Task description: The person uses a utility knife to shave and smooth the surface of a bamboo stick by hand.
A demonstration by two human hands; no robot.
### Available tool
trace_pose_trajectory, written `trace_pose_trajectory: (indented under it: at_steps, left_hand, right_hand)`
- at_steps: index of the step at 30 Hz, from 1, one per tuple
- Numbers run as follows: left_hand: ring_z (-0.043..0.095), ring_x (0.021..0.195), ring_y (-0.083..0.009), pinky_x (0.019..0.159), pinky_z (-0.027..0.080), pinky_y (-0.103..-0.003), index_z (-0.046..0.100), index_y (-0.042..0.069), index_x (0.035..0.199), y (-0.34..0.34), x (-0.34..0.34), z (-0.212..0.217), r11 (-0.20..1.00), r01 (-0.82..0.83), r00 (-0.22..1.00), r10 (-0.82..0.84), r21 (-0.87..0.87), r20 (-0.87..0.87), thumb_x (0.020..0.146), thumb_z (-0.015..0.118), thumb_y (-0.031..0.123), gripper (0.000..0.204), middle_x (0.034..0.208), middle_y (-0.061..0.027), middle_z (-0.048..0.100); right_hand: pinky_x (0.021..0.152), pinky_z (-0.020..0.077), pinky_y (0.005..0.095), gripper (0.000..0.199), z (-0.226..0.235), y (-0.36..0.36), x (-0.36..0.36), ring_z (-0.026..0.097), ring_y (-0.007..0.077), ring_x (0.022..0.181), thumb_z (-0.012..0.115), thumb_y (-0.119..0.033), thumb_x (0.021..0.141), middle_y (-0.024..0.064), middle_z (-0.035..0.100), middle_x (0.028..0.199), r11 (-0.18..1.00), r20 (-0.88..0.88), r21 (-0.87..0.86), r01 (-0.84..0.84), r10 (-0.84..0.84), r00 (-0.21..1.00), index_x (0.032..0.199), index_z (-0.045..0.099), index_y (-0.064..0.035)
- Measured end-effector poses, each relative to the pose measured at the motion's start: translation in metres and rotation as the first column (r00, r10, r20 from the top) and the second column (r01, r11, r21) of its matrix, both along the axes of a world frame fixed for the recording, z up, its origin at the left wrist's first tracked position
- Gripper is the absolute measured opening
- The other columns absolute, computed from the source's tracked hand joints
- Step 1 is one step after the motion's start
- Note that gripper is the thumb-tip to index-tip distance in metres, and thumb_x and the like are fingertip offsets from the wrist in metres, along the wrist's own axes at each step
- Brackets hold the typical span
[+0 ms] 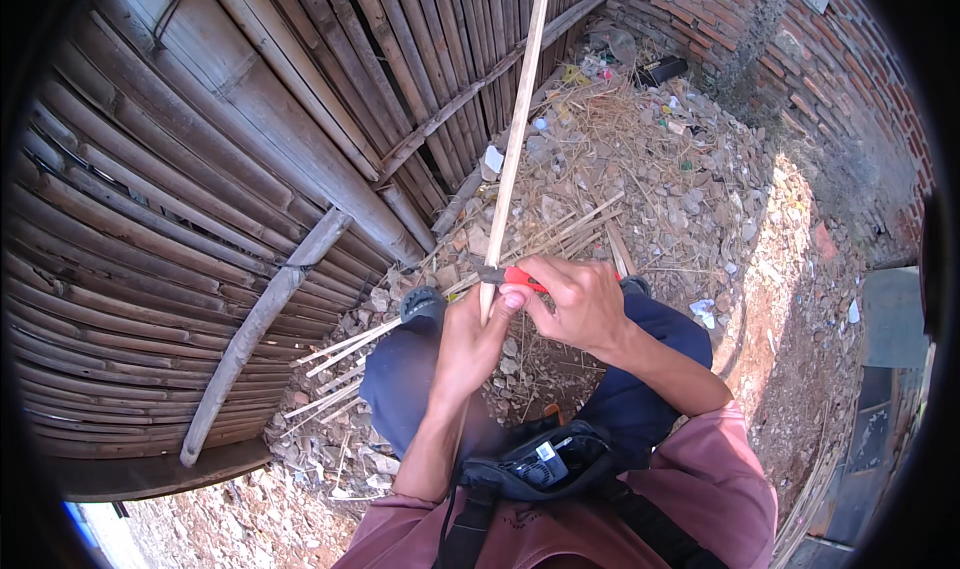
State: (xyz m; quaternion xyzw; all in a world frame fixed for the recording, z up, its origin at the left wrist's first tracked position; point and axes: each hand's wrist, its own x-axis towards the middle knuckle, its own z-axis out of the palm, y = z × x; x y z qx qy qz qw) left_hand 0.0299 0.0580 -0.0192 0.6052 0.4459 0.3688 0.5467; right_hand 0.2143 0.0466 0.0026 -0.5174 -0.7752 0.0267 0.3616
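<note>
**Bamboo strip under the knife: item record**

Item: long, pale, flat bamboo strip (513, 144), held near its lower end. Left hand (470, 344) was closed around the strip just below the blade, fingers wrapped tight. Right hand (580, 304) was closed on a small red-handled knife (512, 277), its blade laid across the strip directly above the left-hand grip.

Orientation: long axis ran nearly upright in view, leaning slightly right; the free end pointed up and away from the grip toward the wall of weathered split-bamboo poles (200, 199), the butt end sat hidden inside the left fist.

Progress, as judged: blade sat at the near end only, so most of the length above the grip appeared yet to be worked. Whether the strip's surface was already shaved could not be told.

Surroundings: thin pale bamboo slivers (345, 354) lay left of and below the grip, over rubble and dry straw (650, 169). Black pouch (545, 464) hung beneath the hands, at the waist. Red brick wall (830, 59) stood far right.
</note>
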Motion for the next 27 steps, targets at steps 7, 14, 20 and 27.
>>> trace_pose_trajectory:
  at_steps: [7, 14, 20, 27]
  left_hand:
    - [0.045, 0.063, -0.0053, 0.055, 0.037, -0.028, 0.064, 0.002, 0.097, 0.004, 0.001, -0.013, 0.999, -0.002, 0.999, 0.001, -0.047, -0.039, 0.112, 0.064, 0.04, 0.04, 0.069, 0.0049, 0.052]
    - [0.044, 0.072, -0.009, 0.062, 0.04, -0.031, 0.063, 0.0, 0.111, 0.003, -0.003, -0.008, 0.999, 0.04, 0.999, -0.041, 0.034, 0.031, 0.107, 0.074, 0.034, 0.036, 0.075, 0.0019, 0.049]
    - [0.054, 0.077, -0.0118, 0.07, 0.048, -0.032, 0.063, -0.001, 0.121, 0.001, -0.002, 0.0, 0.994, 0.052, 0.999, -0.051, 0.095, -0.015, 0.106, 0.074, 0.034, 0.039, 0.083, -0.0034, 0.062]
    - [0.062, 0.085, -0.0134, 0.077, 0.052, -0.034, 0.062, -0.002, 0.126, 0.003, -0.005, 0.004, 0.995, 0.063, 0.996, -0.057, 0.073, -0.074, 0.107, 0.073, 0.031, 0.04, 0.093, -0.0092, 0.071]
  right_hand:
    - [0.059, 0.0572, 0.0406, 0.02, 0.005, 0.003, -0.001, 0.077, 0.0309, 0.071, 0.077, -0.023, 0.098, 0.0107, 0.078, 0.087, 0.992, -0.088, -0.06, 0.109, -0.114, 0.99, 0.106, 0.074, -0.0054]
    - [0.056, 0.0487, 0.0378, 0.025, 0.002, 0.019, 0.023, 0.065, 0.0297, 0.059, 0.076, -0.027, 0.1, 0.0108, 0.069, 0.076, 0.999, -0.267, -0.049, 0.001, -0.014, 0.964, 0.103, 0.072, -0.0021]
    - [0.061, 0.0562, 0.0425, 0.024, 0.003, 0.015, 0.025, 0.074, 0.0305, 0.072, 0.076, -0.034, 0.099, 0.0081, 0.074, 0.086, 0.978, -0.044, -0.113, -0.178, 0.174, 0.984, 0.102, 0.074, -0.0105]
    - [0.059, 0.0558, 0.0449, 0.02, -0.002, 0.015, 0.024, 0.073, 0.0323, 0.07, 0.076, -0.031, 0.096, 0.0101, 0.074, 0.082, 0.97, -0.016, -0.154, -0.19, 0.189, 0.982, 0.102, 0.075, -0.012]
